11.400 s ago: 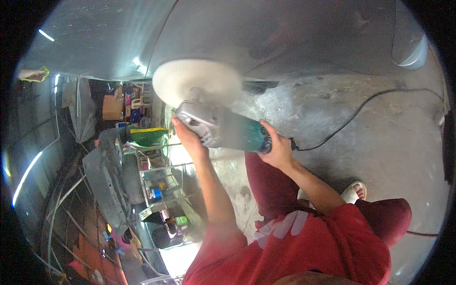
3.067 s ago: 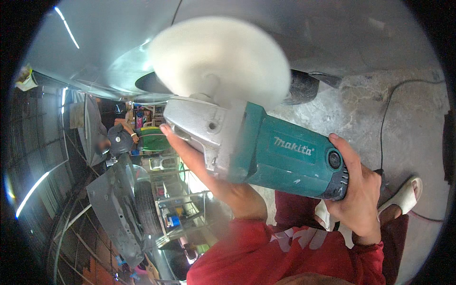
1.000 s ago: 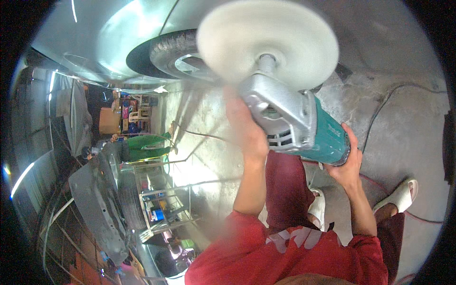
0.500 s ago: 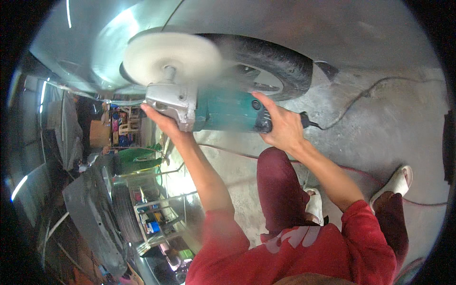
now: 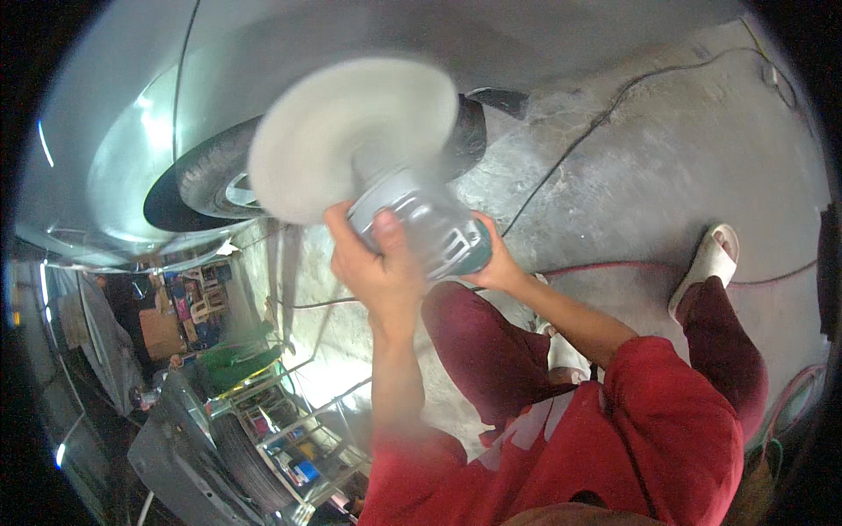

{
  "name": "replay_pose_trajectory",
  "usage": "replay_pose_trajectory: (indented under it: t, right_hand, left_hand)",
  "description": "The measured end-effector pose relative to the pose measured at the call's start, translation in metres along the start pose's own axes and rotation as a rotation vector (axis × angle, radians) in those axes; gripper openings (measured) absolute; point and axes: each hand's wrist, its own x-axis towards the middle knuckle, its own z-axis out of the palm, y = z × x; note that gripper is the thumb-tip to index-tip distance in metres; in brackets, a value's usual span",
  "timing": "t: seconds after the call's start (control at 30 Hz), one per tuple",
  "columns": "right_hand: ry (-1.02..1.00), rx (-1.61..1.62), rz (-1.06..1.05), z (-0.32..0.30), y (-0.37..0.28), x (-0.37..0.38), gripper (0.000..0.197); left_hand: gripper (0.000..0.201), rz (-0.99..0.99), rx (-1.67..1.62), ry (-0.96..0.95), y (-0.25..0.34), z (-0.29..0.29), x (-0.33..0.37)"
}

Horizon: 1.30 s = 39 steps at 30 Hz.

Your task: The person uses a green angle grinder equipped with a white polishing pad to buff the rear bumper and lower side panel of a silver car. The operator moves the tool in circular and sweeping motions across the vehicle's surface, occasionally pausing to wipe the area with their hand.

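Observation:
A polisher [image 5: 419, 219] with a grey metal head and teal body is held up between my two hands. Its large round off-white pad [image 5: 303, 140] is blurred and tilted in front of the car's wheel. My left hand [image 5: 377, 272] is wrapped round the grey head, thumb on top. At the teal rear end, my right hand [image 5: 498, 265] grips the polisher from behind, with some of its fingers hidden. Above and to the left curves the grey car body [image 5: 289, 35], and its black tyre [image 5: 203, 180] shows partly behind the pad.
A black cord [image 5: 605, 114] crosses the concrete floor [image 5: 649, 184] on the right. A red hose [image 5: 605, 266] runs near my sandalled foot [image 5: 709, 267]. Lower left stand a metal rack [image 5: 279, 434] with several items and a dark loose panel [image 5: 171, 447].
The polisher has swung round, its rear end now toward me and its pad facing more into view. My left hand has shifted on its head; the view has turned right.

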Motion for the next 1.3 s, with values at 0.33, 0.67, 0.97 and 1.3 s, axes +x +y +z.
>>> replay_pose_trajectory:
  t: [0.33, 0.67, 0.97, 1.3]
  right_hand:
    - [-0.182, 0.207, -0.131, 0.055, -0.036, 0.055, 0.089]
    - [-0.249, 0.720, 0.162, 0.087, 0.002, 0.032, 0.088]
    - [-0.358, 0.841, 0.200, 0.108, -0.012, 0.047, 0.087]
    - [-0.370, 0.619, 0.157, 0.107, -0.012, 0.031, 0.087]
  left_hand:
    - [0.057, 0.027, 0.018, 0.262, -0.006, -0.048, 0.022]
    - [0.040, 0.041, 0.253, -0.153, 0.030, -0.010, 0.009]
    - [0.032, 0.154, 0.293, -0.030, 0.039, -0.038, 0.017]
    - [0.042, 0.216, 0.506, -0.229, 0.050, -0.009, 0.012]
